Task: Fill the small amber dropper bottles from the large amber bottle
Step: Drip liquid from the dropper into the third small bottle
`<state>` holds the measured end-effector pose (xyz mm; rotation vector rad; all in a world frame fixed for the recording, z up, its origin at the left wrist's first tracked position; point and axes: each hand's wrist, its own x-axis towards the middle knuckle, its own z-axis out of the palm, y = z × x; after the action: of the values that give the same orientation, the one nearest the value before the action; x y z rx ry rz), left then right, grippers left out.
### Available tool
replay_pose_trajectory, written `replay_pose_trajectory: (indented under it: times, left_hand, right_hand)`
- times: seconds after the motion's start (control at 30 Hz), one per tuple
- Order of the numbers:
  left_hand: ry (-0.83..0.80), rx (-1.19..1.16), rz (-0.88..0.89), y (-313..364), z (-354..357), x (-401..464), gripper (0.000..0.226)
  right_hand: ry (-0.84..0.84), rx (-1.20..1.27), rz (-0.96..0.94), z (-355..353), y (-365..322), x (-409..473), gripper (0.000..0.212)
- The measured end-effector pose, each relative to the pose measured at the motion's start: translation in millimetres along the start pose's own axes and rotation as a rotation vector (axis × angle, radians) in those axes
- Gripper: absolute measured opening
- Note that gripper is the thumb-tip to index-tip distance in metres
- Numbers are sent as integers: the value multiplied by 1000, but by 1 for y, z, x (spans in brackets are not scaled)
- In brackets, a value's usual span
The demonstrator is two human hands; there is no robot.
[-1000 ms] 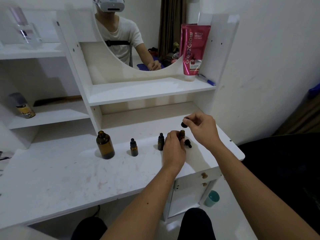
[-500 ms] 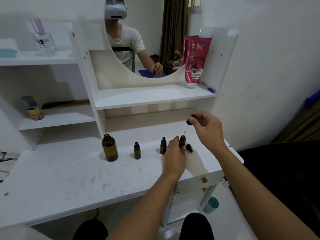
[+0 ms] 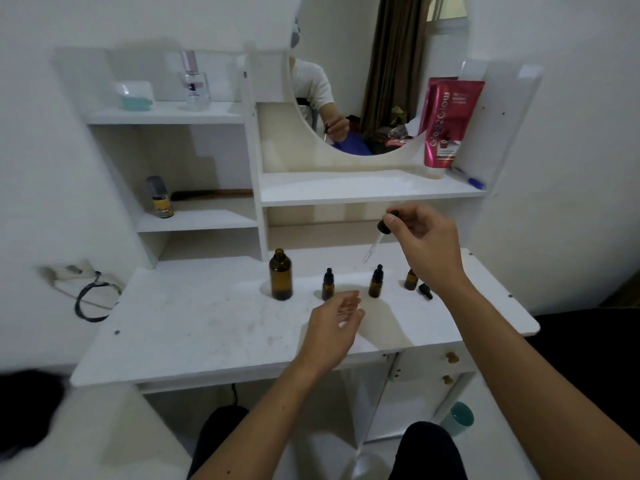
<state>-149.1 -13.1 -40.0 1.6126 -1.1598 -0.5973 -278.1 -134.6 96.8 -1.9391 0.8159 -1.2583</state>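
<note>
Bottles sit in a loose row across the white bench [image 3: 207,327]: the big amber bottle [image 3: 281,278] on the left with its cap off, then a small capped dropper bottle [image 3: 328,285], another capped one [image 3: 376,282], and a third small one [image 3: 410,280] standing open at the right end, partly behind the right wrist. A loose black cap [image 3: 425,291] lies on its side just beside that open bottle. The right hand [image 3: 427,242] is up in the air above the row, pinching a dropper [image 3: 379,237] by its black bulb between thumb and fingers; the glass tube angles down and to the left, tip hanging clear above the bench, not in any bottle. The left hand [image 3: 334,329] hovers low in front of the two capped bottles, fingers loosely spread and holding nothing, a bit motion-blurred. Up on the shelf there's a pink tube [image 3: 446,126] standing on its cap next to the round mirror [image 3: 377,74], with a blue pen [image 3: 467,179] lying beside it. The left shelves hold a clear bottle [image 3: 194,84] and a small yellow-labelled can [image 3: 160,199].
</note>
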Motion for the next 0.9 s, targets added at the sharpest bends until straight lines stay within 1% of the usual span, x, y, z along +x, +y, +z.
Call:
replay_pose_trajectory:
  times: [0.13,0.23,0.3,0.37,0.53,0.63,0.7,0.9]
  left_hand:
    - [154,3,-23,-15,-55,-15,29]
    - [274,29,-94,-23,-88,-19,23]
    - [328,38,-148,-28,-105,-16,27]
    - [363,37,-184,-32,-116,-10,36]
    - [332,16,-198,-38,-123,12,63]
    - [310,-7,-183,-39,-116,24,71]
    - [309,7,-178,-40,-111,30,69]
    - [290,39,-142,-46,-110,32,51]
  right_hand:
    - [-48,61,-42,39,-17,1,14]
    - [-87,117,-69,68,-27,3,13]
    - [-102,159,-58,85,-33,5,12]
    - [-100,191,-50,98,-38,8,12]
    - [-99,221,-55,117,-43,15,12]
    - [-121,197,-59,124,-40,18,13]
    - [-143,190,-52,128,-39,18,13]
    - [-250,86,-20,141,-29,16,10]
